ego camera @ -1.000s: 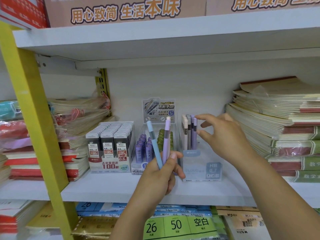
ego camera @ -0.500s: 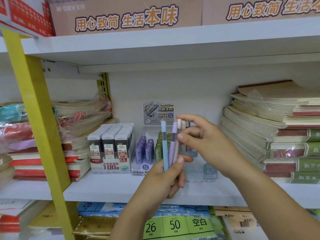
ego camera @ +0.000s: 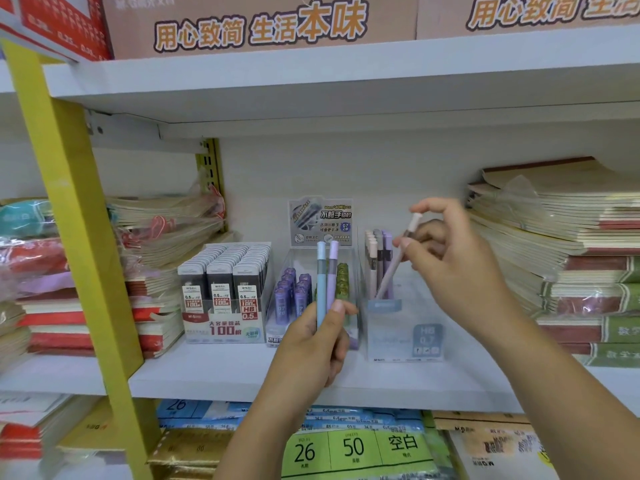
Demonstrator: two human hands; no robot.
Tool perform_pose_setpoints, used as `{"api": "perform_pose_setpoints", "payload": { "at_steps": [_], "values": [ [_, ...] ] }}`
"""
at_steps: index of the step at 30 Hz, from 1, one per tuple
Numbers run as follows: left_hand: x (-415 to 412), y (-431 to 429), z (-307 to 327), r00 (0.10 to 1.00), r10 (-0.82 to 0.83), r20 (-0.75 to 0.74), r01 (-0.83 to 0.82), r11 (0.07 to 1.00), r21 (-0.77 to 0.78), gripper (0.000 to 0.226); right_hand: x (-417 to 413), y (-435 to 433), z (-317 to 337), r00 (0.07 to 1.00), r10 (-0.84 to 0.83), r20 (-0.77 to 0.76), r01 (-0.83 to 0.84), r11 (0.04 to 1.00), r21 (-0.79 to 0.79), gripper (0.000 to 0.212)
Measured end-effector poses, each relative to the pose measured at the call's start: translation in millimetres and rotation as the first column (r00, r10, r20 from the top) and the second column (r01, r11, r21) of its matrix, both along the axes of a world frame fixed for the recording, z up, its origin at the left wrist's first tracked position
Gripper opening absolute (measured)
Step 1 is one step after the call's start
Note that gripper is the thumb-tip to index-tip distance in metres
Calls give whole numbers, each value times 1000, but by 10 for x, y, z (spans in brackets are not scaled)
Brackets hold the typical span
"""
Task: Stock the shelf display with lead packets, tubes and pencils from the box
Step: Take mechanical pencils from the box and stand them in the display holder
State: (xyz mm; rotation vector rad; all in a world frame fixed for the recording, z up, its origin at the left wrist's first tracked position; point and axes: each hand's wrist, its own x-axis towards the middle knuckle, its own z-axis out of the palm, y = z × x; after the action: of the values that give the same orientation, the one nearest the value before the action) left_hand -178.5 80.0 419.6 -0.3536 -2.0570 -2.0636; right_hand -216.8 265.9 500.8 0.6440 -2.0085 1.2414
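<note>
My left hand (ego camera: 313,344) grips two upright pencils in front of the shelf, a blue pencil (ego camera: 321,282) and a purple pencil (ego camera: 332,275). My right hand (ego camera: 450,261) pinches a pale pink pencil (ego camera: 394,265) near its top, tilted, with its tip lowered into the clear pencil display box (ego camera: 401,327), beside several pencils (ego camera: 377,261) standing in it. Left of that box a clear tray holds purple lead tubes (ego camera: 291,296) and green ones (ego camera: 343,278). Further left stands a box of 0.5 lead packets (ego camera: 225,285).
The white shelf board (ego camera: 214,375) carries stacked notebooks on the right (ego camera: 571,258) and wrapped notebooks on the left (ego camera: 156,244). A yellow upright post (ego camera: 79,237) crosses the left side. Another shelf (ego camera: 346,81) hangs overhead; paper packs (ego camera: 353,445) fill the level below.
My right hand took the pink pencil from the bunch in my left hand and carried it right to the clear display box. My left hand keeps the blue and purple pencils.
</note>
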Motion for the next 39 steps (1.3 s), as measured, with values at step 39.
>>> {"api": "perform_pose_setpoints", "payload": {
  "at_steps": [39],
  "values": [
    [-8, 83, 33, 986, -152, -63, 150, 988, -35, 32, 120, -223, -21, 931, 307, 195, -287, 950, -128, 20]
  ]
}}
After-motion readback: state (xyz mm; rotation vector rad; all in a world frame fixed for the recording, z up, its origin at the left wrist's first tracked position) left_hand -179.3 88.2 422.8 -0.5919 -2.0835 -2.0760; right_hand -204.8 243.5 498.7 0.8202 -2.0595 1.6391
